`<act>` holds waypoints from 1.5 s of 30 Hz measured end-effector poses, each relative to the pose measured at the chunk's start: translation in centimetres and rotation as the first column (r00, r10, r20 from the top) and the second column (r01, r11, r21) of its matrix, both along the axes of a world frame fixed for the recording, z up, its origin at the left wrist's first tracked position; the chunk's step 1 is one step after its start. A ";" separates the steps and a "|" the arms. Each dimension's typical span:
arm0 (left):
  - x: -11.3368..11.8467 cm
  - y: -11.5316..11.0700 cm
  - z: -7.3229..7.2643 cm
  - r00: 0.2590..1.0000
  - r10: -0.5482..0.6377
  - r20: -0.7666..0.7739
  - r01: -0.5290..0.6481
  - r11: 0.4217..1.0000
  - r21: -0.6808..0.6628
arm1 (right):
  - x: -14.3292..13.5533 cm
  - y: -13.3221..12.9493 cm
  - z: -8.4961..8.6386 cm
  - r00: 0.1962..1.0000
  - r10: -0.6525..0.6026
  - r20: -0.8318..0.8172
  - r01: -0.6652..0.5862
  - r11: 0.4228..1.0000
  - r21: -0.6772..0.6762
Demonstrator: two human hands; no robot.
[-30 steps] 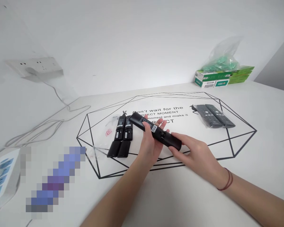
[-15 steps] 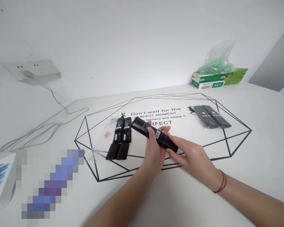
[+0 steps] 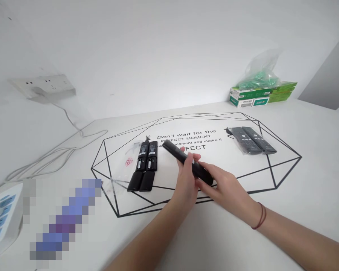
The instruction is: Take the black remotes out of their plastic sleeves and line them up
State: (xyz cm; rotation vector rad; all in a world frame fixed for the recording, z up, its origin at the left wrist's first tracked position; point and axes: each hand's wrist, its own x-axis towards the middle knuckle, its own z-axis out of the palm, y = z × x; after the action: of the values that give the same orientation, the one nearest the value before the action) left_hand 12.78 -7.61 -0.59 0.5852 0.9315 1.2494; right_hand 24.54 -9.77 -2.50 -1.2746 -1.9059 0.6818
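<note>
A black remote control (image 3: pixel 173 150) is held above the mat between both hands, tilted so that its narrow side shows. My left hand (image 3: pixel 186 180) wraps round its middle, thumb on top. My right hand (image 3: pixel 222 182) grips its near right end with thumb and fingers. Left of my hands, two remotes (image 3: pixel 147 148) lie back side up with their battery compartments uncovered. Just below them are two black battery covers (image 3: pixel 141 181). Two more remotes (image 3: pixel 252 140) in clear plastic wrap lie at the right, buttons up.
A clear plastic bag (image 3: pixel 122 169) lies left of the uncovered remotes. Green and white boxes (image 3: pixel 248 97) with a plastic bag of green things (image 3: pixel 260 77) on top stand at the back right. Cables (image 3: pixel 45 160) run from the wall socket (image 3: pixel 45 86). A white power strip (image 3: pixel 8 222) sits front left.
Both hands have turned the held remote about its length, so its labelled back has rolled mostly out of sight and its side now shows. The view has shifted slightly.
</note>
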 end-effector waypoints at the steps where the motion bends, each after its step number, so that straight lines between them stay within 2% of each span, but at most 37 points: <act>1: 0.0 -0.2 0.2 0.998 -0.034 -0.060 0.035 0.999 0.016 | -0.1 0.1 0.1 0.998 0.027 -0.051 -0.031 0.997 -0.070; 3: 0.0 -0.7 0.4 0.977 -0.114 -0.179 0.127 0.990 0.066 | -0.2 0.1 0.2 0.983 0.075 -0.167 -0.107 0.976 -0.190; 6: 0.0 -1.2 0.3 0.911 -0.163 -0.378 0.253 0.946 0.203 | -0.1 0.2 0.1 0.952 0.073 -0.297 -0.156 0.951 -0.268; 9: -0.1 -1.4 0.1 0.804 -0.049 -0.593 0.321 0.875 0.362 | 0.1 0.2 -0.1 0.924 0.047 -0.380 -0.171 0.939 -0.300; 11: -0.3 -1.3 -0.1 0.744 0.017 -0.668 0.353 0.839 0.414 | 0.1 0.3 -0.3 0.877 0.037 -0.479 -0.211 0.925 -0.315; 13: -0.5 -1.1 -0.2 0.722 0.011 -0.692 0.370 0.839 0.399 | 0.0 0.5 -0.4 0.812 -0.011 -0.583 -0.255 0.893 -0.372; 15: -0.6 -0.8 -0.4 0.720 -0.018 -0.694 0.361 0.864 0.352 | -0.2 0.6 -0.4 0.744 -0.096 -0.662 -0.297 0.840 -0.455; 19: -0.4 -0.8 -1.3 0.759 -0.045 -0.650 0.293 0.915 0.278 | -0.1 0.6 -0.1 0.619 -0.216 -0.755 -0.409 0.733 -0.544; 21: -0.2 -1.1 -1.7 0.787 -0.101 -0.609 0.282 0.937 0.209 | 0.0 0.6 0.2 0.592 -0.230 -0.772 -0.457 0.694 -0.557; 23: 0.0 -1.2 -1.8 0.797 -0.165 -0.581 0.322 0.930 0.178 | 0.3 0.7 0.3 0.591 -0.215 -0.777 -0.486 0.674 -0.556; 25: -0.3 -0.9 -1.4 0.770 -0.112 -0.628 0.350 0.897 0.269 | 0.5 0.8 0.3 0.589 -0.196 -0.784 -0.507 0.667 -0.547; 27: -1.5 0.2 -0.6 0.673 0.120 -0.730 0.328 0.836 0.439 | 0.7 0.9 0.1 0.562 -0.205 -0.801 -0.524 0.661 -0.537; 29: -3.8 1.9 0.4 0.462 0.390 -0.797 0.288 0.783 0.551 | 0.8 1.0 0.0 0.532 -0.231 -0.815 -0.535 0.654 -0.534; 30: -5.4 2.9 1.0 0.334 0.474 -0.814 0.258 0.785 0.563 | 0.9 1.0 -0.1 0.524 -0.241 -0.817 -0.540 0.648 -0.537; 31: -7.1 3.8 1.5 0.203 0.508 -0.837 0.212 0.811 0.545 | 0.9 1.0 -0.2 0.522 -0.248 -0.816 -0.543 0.641 -0.542; 33: -11.0 5.3 2.2 -0.042 0.456 -0.889 0.074 0.889 0.452 | 0.9 1.0 -0.2 0.529 -0.258 -0.809 -0.548 0.624 -0.557; 34: -12.8 5.8 2.3 -0.155 0.379 -0.912 -0.013 0.923 0.385 | 0.9 1.0 -0.2 0.532 -0.261 -0.805 -0.547 0.620 -0.563; 35: -14.6 6.2 2.3 -0.234 0.268 -0.935 -0.119 0.946 0.301 | 0.9 1.0 -0.2 0.533 -0.263 -0.804 -0.548 0.617 -0.565; 36: -16.1 6.5 2.1 -0.264 0.129 -0.956 -0.218 0.957 0.189 | 0.9 0.9 -0.2 0.533 -0.262 -0.804 -0.548 0.617 -0.565; 37: -17.3 6.6 1.8 -0.251 -0.005 -0.968 -0.283 0.957 0.069 | 0.9 0.9 -0.2 0.532 -0.261 -0.805 -0.550 0.616 -0.563; 39: -18.9 6.8 1.0 -0.218 -0.089 -0.972 -0.335 0.942 -0.011 | 1.0 0.9 -0.3 0.528 -0.258 -0.809 -0.555 0.615 -0.559; 42: -19.7 6.8 0.1 -0.163 -0.098 -0.982 -0.338 0.941 -0.038 | 1.0 0.8 -0.3 0.526 -0.256 -0.811 -0.562 0.611 -0.557; 45: -19.9 6.9 0.2 -0.115 -0.045 -0.992 -0.335 0.942 -0.004 | 1.1 0.8 -0.4 0.528 -0.250 -0.812 -0.566 0.609 -0.556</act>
State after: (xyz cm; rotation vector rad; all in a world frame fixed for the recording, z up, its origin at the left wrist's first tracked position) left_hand -7.17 -0.68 -0.41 1.3171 2.5555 0.5652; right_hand 25.62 -8.97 -2.86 -0.8435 -0.8337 2.0173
